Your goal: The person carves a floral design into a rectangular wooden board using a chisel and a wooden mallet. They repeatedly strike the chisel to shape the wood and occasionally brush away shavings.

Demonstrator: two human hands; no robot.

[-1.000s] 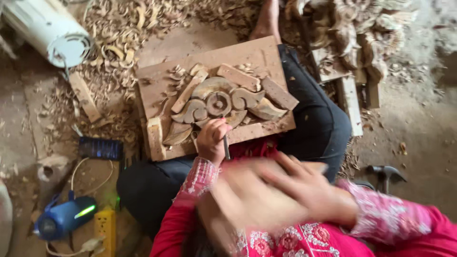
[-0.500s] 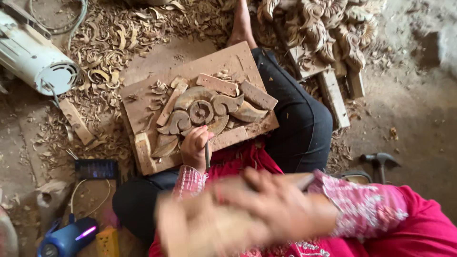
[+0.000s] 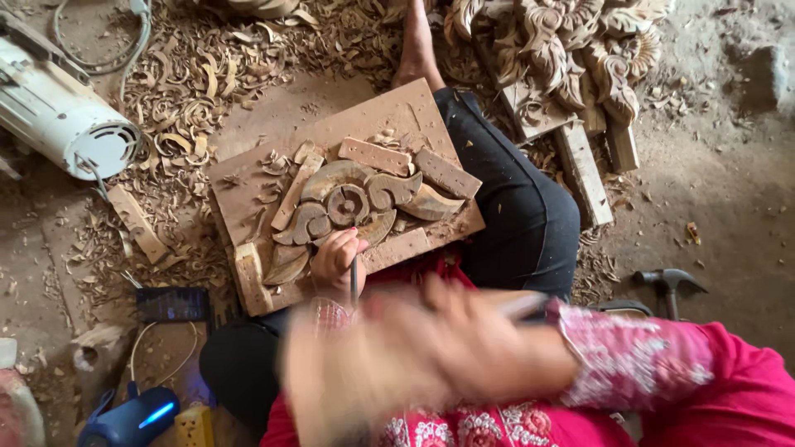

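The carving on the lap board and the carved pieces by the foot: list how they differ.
The carving on the board is a plain, smooth spiral, boxed in by wood blocks, with the left hand on it. The carved pieces are deeply detailed leafwork, lying untouched on the floor. Both are pale bare wood.
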